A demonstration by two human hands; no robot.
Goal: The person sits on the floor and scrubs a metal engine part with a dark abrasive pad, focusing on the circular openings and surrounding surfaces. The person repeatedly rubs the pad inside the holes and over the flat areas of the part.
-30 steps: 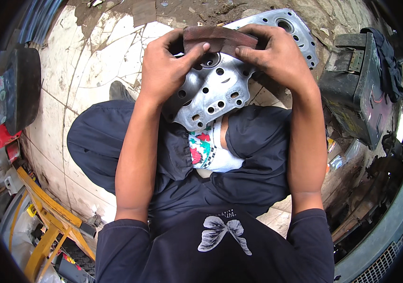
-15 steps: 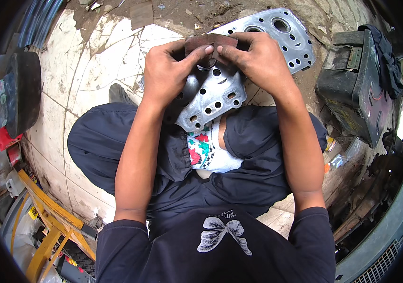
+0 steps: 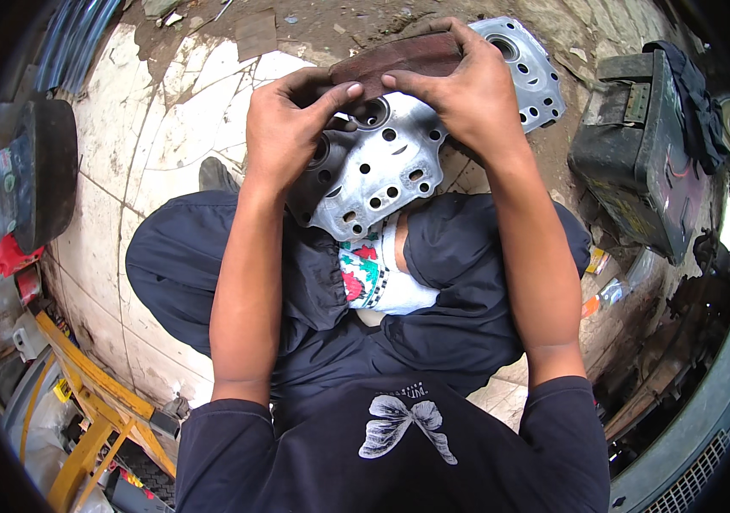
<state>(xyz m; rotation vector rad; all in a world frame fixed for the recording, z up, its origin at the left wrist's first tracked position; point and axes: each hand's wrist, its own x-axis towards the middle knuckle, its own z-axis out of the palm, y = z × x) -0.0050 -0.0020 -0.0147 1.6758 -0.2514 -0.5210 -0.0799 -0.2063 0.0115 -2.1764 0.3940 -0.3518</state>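
Note:
My left hand and my right hand pinch a reddish-brown strip of sandpaper from its two sides. Both thumbs lie on the near edge, close together, while the other fingers go behind the strip. Just beneath the hands, a grey metal cylinder head with many round holes rests at a slant by my crossed legs. The strip and my hands hide part of its middle. Its far end reaches out past my right hand.
A black toolbox with a dark cloth over it stands on the right. Farther left is a black tub-like container. A yellow metal frame occupies the lower left. Cracked pale tiles cover the floor.
The sandpaper was bent down between my thumbs and is now spread wider and flatter. My right hand has risen and opened away from the left, which shifted slightly left.

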